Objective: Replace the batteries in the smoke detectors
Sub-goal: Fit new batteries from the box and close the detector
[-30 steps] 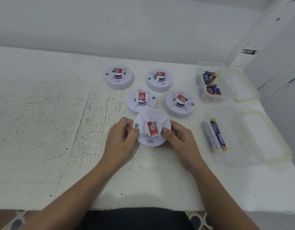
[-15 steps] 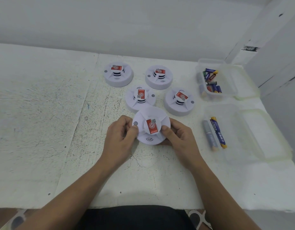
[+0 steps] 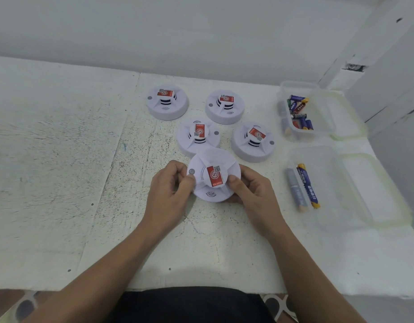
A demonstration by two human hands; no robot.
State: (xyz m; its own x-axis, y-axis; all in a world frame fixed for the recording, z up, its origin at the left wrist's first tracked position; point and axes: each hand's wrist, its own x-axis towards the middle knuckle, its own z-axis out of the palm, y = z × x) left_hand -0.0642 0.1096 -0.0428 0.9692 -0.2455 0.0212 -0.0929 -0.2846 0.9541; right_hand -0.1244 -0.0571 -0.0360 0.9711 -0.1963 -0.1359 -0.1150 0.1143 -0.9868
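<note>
The left hand [image 3: 171, 192] and the right hand [image 3: 252, 192] both grip the held smoke detector [image 3: 210, 194], one hand on each side of its round white body. The left thumb lies on the top face just beside a small grey button, the right thumb presses on the top face next to the raised centre, and the other fingers curl under the rim. Both bare forearms come up from the lower edge and meet at this detector, which sits between the hands with its face tilted a little toward the person. On its raised centre is a red sticker [image 3: 214, 175] with a white round logo and a small QR code; the line of print under the logo is too small to read. Just behind stand the near-left detector [image 3: 198, 145] and the near-right detector [image 3: 253, 150], and farther back the far-left detector [image 3: 168, 110] and the far-right detector [image 3: 225, 114], each with the same kind of red sticker on top. All rest on the white table [image 3: 61, 159]. To the right, the near clear container [image 3: 341, 183] holds a grey battery [image 3: 295, 190] and a blue-and-yellow battery [image 3: 308, 186] lying side by side; their print is not legible. Behind it, the far clear container [image 3: 299, 83] holds mixed batteries [image 3: 298, 113] in several colours, with writing that cannot be read.
</note>
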